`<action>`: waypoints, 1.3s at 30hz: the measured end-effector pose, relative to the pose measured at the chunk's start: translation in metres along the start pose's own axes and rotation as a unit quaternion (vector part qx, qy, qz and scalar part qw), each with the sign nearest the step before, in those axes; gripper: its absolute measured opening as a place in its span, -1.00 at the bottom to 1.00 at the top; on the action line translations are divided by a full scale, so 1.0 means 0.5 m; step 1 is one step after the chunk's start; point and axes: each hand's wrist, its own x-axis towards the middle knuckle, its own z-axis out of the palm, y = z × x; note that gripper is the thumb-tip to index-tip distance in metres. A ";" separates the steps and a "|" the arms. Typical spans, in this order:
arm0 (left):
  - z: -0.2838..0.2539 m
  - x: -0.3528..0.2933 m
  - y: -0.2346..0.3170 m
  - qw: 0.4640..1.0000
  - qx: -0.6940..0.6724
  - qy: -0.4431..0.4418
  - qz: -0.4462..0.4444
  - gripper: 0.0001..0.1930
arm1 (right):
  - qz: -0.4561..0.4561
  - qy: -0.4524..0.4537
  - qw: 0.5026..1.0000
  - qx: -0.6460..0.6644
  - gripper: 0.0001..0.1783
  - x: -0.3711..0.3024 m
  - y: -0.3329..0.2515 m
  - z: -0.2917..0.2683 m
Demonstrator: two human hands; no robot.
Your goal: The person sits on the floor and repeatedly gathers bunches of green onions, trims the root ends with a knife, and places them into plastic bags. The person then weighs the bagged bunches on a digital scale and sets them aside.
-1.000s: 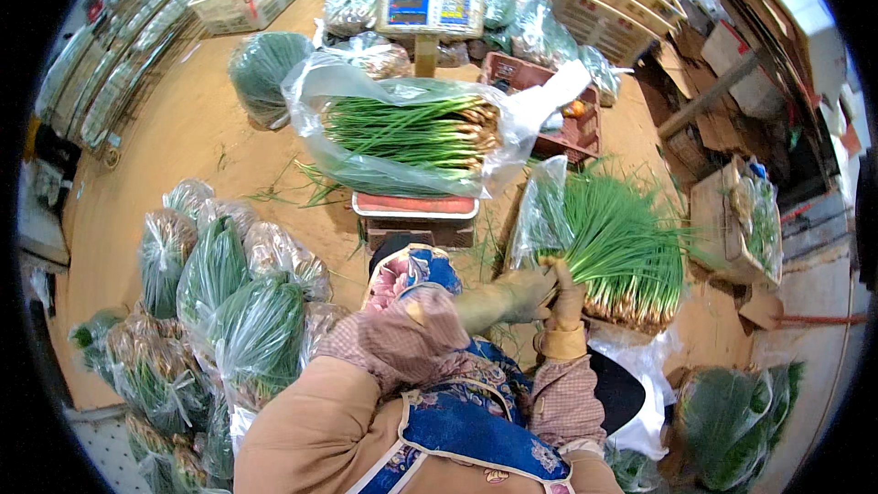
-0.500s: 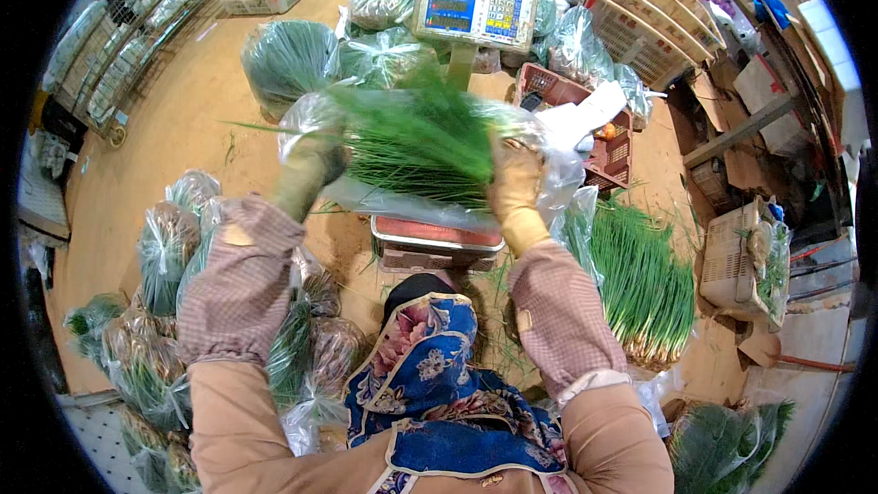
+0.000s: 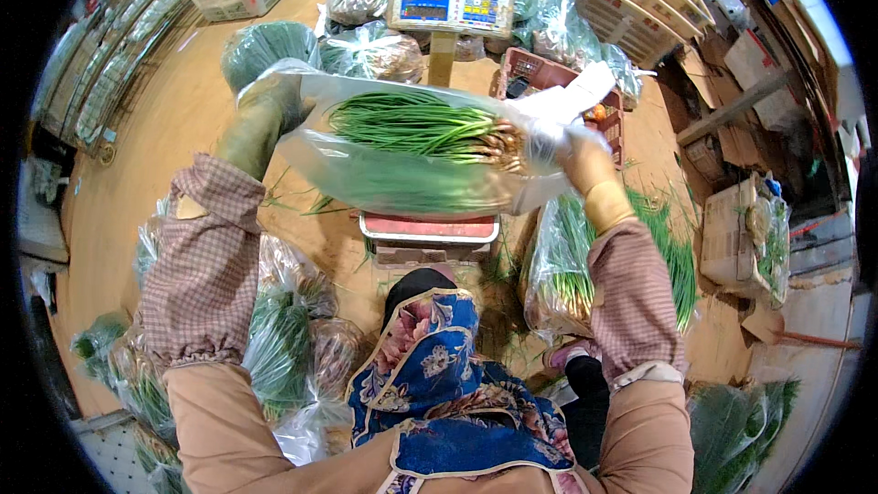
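Observation:
A clear plastic bag is stretched out over the scale's red platform, with a bunch of green onions lying on or in it. The green tops point left and the pale root ends right. My gloved left hand is closed on the bag's left end. At the other end, my gloved right hand grips the gathered plastic near the roots, its fingers partly covered by the film. Behind the bag stands the scale's lit display on a post.
Bagged green onions are heaped at the left, and another bag stands at the right beside loose green onions. A maroon crate is behind my right hand. Stacked crates and a white crate stand farther right.
My hands have moved apart, pulling the bag wide. The onions, blurred between my hands before, now lie flat along the bag. The scale's display reading has changed.

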 end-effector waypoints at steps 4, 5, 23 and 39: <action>0.021 -0.010 0.097 0.999 0.001 0.015 0.050 -0.56 | -0.149 0.079 0.979 0.112 -0.57 -0.063 0.022 -0.024; 0.037 -0.008 0.090 0.998 -0.013 0.015 0.057 -0.56 | -0.154 0.096 0.969 0.166 -0.59 -0.087 0.013 -0.038; 0.082 -0.063 0.153 0.999 0.017 -0.017 0.041 -0.60 | 0.307 0.053 0.926 0.214 -0.52 -0.504 0.468 0.396; 0.423 -0.384 0.660 0.614 -0.596 -0.459 0.240 -0.62 | 0.371 0.073 0.516 0.769 -0.65 -0.482 0.530 0.436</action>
